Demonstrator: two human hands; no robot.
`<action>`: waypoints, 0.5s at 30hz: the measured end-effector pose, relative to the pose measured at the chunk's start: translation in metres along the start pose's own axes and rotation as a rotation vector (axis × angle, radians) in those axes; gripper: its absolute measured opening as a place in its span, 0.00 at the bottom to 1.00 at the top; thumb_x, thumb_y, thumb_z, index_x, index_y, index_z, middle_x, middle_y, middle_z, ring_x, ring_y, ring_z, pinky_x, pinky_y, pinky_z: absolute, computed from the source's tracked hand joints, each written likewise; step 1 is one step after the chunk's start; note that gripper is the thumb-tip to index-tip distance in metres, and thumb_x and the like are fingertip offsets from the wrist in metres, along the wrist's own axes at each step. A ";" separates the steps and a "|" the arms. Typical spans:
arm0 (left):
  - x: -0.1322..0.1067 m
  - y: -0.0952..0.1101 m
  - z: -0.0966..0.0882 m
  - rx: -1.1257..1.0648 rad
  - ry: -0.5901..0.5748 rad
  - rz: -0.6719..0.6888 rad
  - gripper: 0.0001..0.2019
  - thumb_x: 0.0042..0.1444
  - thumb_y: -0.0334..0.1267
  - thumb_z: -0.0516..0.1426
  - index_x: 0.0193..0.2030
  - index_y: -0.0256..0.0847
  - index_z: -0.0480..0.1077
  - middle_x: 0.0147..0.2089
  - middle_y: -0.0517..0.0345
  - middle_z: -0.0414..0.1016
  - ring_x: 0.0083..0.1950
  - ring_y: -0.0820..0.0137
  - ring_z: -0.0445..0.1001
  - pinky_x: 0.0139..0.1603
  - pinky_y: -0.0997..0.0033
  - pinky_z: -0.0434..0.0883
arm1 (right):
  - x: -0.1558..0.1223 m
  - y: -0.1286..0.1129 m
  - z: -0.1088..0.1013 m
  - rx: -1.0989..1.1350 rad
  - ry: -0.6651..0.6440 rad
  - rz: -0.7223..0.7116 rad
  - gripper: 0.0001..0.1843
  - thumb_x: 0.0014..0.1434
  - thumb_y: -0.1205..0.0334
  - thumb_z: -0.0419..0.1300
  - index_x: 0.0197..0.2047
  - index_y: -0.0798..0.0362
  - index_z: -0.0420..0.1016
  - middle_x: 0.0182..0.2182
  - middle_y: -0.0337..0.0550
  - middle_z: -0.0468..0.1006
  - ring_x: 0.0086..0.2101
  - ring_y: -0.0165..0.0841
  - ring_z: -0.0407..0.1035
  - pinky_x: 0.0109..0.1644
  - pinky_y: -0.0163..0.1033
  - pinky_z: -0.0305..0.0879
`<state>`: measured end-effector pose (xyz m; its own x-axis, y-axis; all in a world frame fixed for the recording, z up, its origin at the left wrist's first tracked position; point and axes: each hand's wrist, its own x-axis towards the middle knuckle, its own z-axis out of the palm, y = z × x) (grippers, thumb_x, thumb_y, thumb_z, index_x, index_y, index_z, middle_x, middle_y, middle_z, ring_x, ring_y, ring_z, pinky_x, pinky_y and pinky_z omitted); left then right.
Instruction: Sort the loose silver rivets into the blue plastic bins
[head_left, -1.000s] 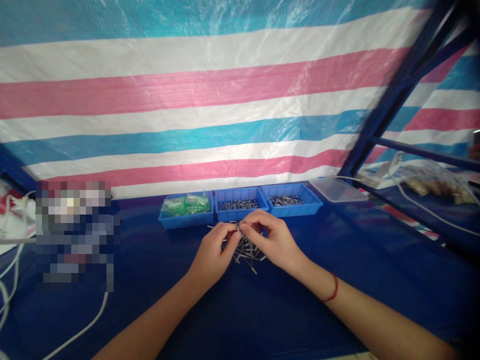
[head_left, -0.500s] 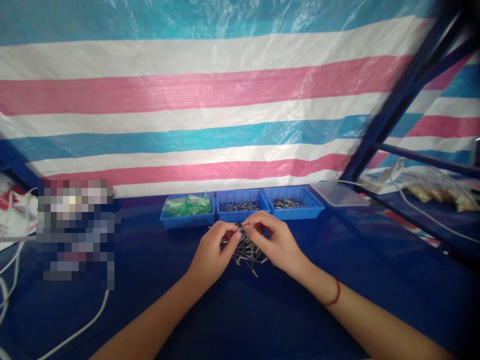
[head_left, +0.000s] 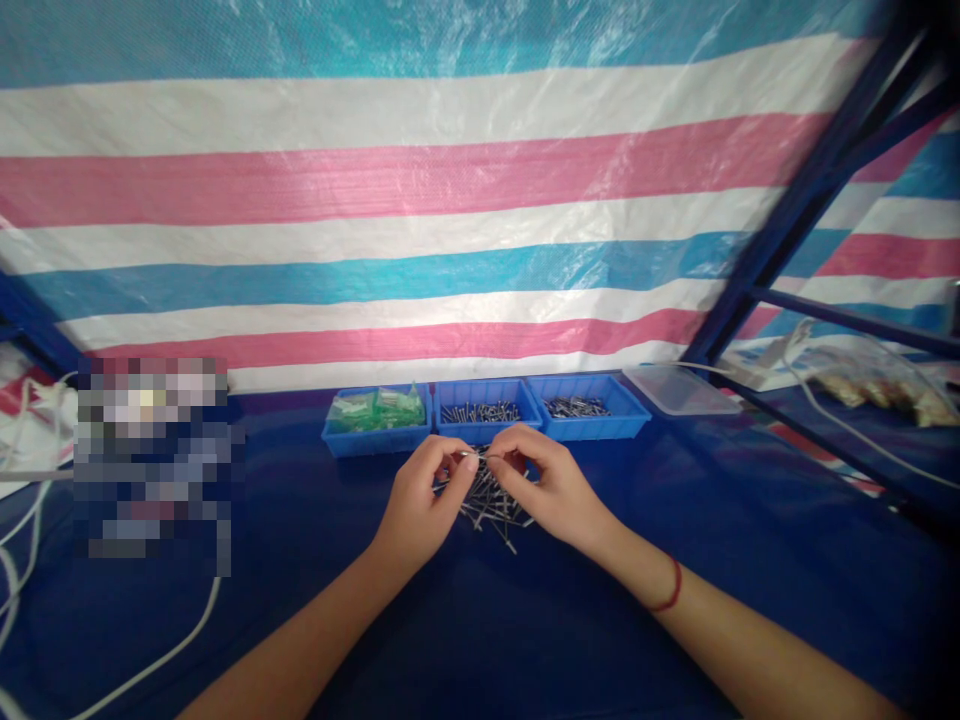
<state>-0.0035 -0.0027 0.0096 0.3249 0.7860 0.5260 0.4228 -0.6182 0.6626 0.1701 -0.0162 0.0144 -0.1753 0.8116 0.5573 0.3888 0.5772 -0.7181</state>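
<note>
Both hands meet above a loose pile of metal blind rivets (head_left: 495, 505) on the blue tabletop. Thumb and forefinger of my left hand (head_left: 426, 492) pinch one end of a thin silver blind rivet (head_left: 481, 457). My right hand (head_left: 551, 485), fingers curled, pinches the rivet's other end, so it lies about level between the two. Part of the pile is hidden behind my fingers. Just beyond stand a blue bin of rivets (head_left: 487, 432) and, to its right, another blue bin with similar pieces (head_left: 596, 427).
A left-hand blue bin (head_left: 375, 443) holds green plastic packets. A clear lid (head_left: 681, 390) lies right of the bins. White cables (head_left: 176, 645) run along the left, near a blurred-out area. Bagged items (head_left: 885, 390) sit beyond a blue frame post (head_left: 795, 190); striped sheeting hangs behind.
My left hand has drawn slightly left and the fingertips have moved a little apart, so more of the rivet shows between them. The right hand has hardly moved.
</note>
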 end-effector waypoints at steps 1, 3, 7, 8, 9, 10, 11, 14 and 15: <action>0.001 -0.001 -0.001 0.014 -0.018 -0.008 0.05 0.62 0.37 0.52 0.42 0.41 0.67 0.35 0.59 0.71 0.35 0.73 0.70 0.38 0.73 0.67 | 0.001 0.001 -0.002 -0.036 0.001 -0.017 0.06 0.59 0.65 0.55 0.31 0.52 0.71 0.28 0.40 0.71 0.29 0.31 0.65 0.32 0.36 0.62; 0.003 -0.003 -0.004 0.065 -0.081 0.001 0.08 0.62 0.38 0.51 0.45 0.41 0.66 0.37 0.58 0.72 0.37 0.71 0.71 0.40 0.71 0.67 | 0.006 0.005 -0.011 -0.137 0.038 -0.046 0.06 0.58 0.66 0.55 0.31 0.52 0.72 0.29 0.41 0.72 0.31 0.32 0.66 0.35 0.37 0.63; 0.008 -0.006 -0.015 0.290 -0.246 0.134 0.08 0.62 0.37 0.51 0.46 0.42 0.68 0.41 0.56 0.74 0.43 0.66 0.72 0.45 0.66 0.65 | 0.016 0.029 -0.045 -0.443 0.208 -0.025 0.06 0.57 0.66 0.55 0.31 0.53 0.73 0.31 0.44 0.74 0.33 0.34 0.67 0.40 0.39 0.63; 0.009 -0.006 -0.018 0.341 -0.272 0.164 0.08 0.62 0.37 0.50 0.45 0.43 0.68 0.42 0.56 0.74 0.44 0.65 0.71 0.46 0.65 0.64 | 0.018 0.037 -0.055 -0.531 0.263 0.009 0.07 0.57 0.65 0.55 0.30 0.53 0.73 0.30 0.44 0.74 0.32 0.35 0.67 0.40 0.40 0.62; 0.010 -0.006 -0.020 0.383 -0.289 0.185 0.08 0.62 0.37 0.50 0.44 0.43 0.69 0.43 0.56 0.74 0.45 0.65 0.71 0.46 0.64 0.64 | 0.019 0.044 -0.065 -0.625 0.322 0.058 0.07 0.57 0.64 0.55 0.30 0.54 0.74 0.30 0.45 0.74 0.32 0.35 0.67 0.39 0.40 0.62; 0.011 -0.006 -0.022 0.417 -0.303 0.196 0.09 0.62 0.36 0.50 0.44 0.43 0.70 0.43 0.56 0.74 0.45 0.65 0.70 0.47 0.64 0.63 | 0.020 0.051 -0.073 -0.722 0.373 0.114 0.09 0.57 0.63 0.55 0.30 0.55 0.74 0.30 0.47 0.75 0.32 0.36 0.67 0.39 0.40 0.61; 0.011 -0.007 -0.024 0.446 -0.314 0.199 0.09 0.63 0.36 0.50 0.44 0.43 0.70 0.44 0.56 0.74 0.46 0.65 0.70 0.47 0.64 0.63 | 0.020 0.057 -0.081 -0.812 0.399 0.181 0.11 0.57 0.61 0.54 0.30 0.56 0.75 0.29 0.49 0.75 0.31 0.37 0.67 0.38 0.41 0.61; 0.011 -0.010 -0.027 0.530 -0.337 0.181 0.10 0.62 0.36 0.50 0.45 0.43 0.71 0.45 0.55 0.73 0.46 0.63 0.70 0.47 0.63 0.64 | 0.020 0.065 -0.093 -0.967 0.433 0.333 0.17 0.58 0.53 0.54 0.32 0.58 0.77 0.28 0.53 0.75 0.29 0.39 0.67 0.34 0.41 0.58; 0.011 -0.012 -0.027 0.555 -0.345 0.170 0.11 0.62 0.36 0.50 0.45 0.43 0.72 0.45 0.55 0.73 0.46 0.63 0.70 0.47 0.63 0.64 | 0.020 0.065 -0.093 -0.973 0.439 0.349 0.19 0.58 0.51 0.54 0.33 0.58 0.77 0.28 0.53 0.75 0.29 0.39 0.67 0.33 0.41 0.57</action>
<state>-0.0282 0.0130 0.0223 0.6380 0.6925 0.3368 0.6842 -0.7104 0.1648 0.2760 0.0288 0.0179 0.3401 0.7020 0.6258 0.9291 -0.1479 -0.3390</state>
